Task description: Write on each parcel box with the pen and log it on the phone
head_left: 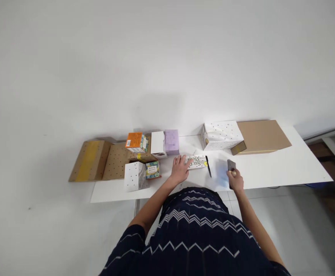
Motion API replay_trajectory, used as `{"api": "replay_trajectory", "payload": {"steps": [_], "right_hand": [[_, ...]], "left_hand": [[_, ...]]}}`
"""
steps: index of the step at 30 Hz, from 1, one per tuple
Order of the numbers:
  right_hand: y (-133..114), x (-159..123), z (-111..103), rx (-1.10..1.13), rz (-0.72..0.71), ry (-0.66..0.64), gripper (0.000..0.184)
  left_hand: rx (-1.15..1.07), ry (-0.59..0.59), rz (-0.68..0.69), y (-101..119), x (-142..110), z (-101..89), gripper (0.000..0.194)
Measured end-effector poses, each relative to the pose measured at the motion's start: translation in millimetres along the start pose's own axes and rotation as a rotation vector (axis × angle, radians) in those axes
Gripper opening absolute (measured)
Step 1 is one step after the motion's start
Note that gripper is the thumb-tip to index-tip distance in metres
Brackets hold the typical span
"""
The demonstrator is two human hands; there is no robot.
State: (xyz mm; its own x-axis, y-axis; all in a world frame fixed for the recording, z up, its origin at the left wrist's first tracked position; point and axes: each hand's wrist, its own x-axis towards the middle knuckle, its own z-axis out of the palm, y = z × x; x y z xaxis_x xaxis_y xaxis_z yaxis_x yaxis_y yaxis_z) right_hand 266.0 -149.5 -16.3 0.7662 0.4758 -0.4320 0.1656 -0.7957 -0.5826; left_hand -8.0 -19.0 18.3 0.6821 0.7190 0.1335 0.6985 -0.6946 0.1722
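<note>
My left hand lies on the left end of a small white box with printed lettering that reads upside down from here. Its fingers are spread over the box and the table beside it. Just past the box's right end is a slim black pen. Further right, my right hand is closed around a dark grey, flat-ended tool with a pale tan part showing near the fingers. The tool's exact kind is unclear. A bluish smudge marks the white tabletop between pen and tool.
Along the wall at the left stand brown cartons, an orange-topped box, a white box, and a lilac box. Nearer are a dotted white box and a green box. At right sit a dotted white box and a long brown carton.
</note>
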Motion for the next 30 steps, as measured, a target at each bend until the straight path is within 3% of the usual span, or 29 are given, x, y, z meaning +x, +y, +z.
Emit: {"api": "replay_trajectory", "payload": {"steps": [2, 4, 8, 11, 14, 20, 26, 28, 30], "right_hand": [[15, 6, 10, -0.319, -0.029, 0.061, 0.056], [23, 7, 21, -0.483, -0.076, 0.106, 0.056], [25, 6, 38, -0.57, -0.099, 0.132, 0.058], [22, 8, 41, -0.596, -0.095, 0.137, 0.059], [21, 10, 38, -0.587, -0.092, 0.096, 0.06], [21, 12, 37, -0.551, -0.066, 0.042, 0.06], [22, 10, 39, -0.464, -0.082, 0.086, 0.06], [18, 12, 34, -0.401, -0.138, 0.145, 0.059], [6, 19, 26, -0.315, -0.272, 0.223, 0.057]], "left_hand": [[0.011, -0.043, 0.001, 0, -1, -4.5, 0.065], [0.026, -0.098, -0.026, 2, -2, -9.8, 0.067], [0.042, -0.217, -0.097, 11, -3, -21.1, 0.065], [0.016, -0.235, -0.163, 17, -2, -32.7, 0.059], [-0.013, -0.122, -0.281, 17, 1, -52.4, 0.056], [-0.032, 0.264, -0.539, -11, 28, -92.5, 0.05], [-0.167, 0.438, -0.678, -37, 69, -90.7, 0.049], [-0.201, 0.522, -0.64, -36, 74, -87.9, 0.046], [-0.197, 0.599, -0.508, -29, 75, -83.0, 0.041]]}}
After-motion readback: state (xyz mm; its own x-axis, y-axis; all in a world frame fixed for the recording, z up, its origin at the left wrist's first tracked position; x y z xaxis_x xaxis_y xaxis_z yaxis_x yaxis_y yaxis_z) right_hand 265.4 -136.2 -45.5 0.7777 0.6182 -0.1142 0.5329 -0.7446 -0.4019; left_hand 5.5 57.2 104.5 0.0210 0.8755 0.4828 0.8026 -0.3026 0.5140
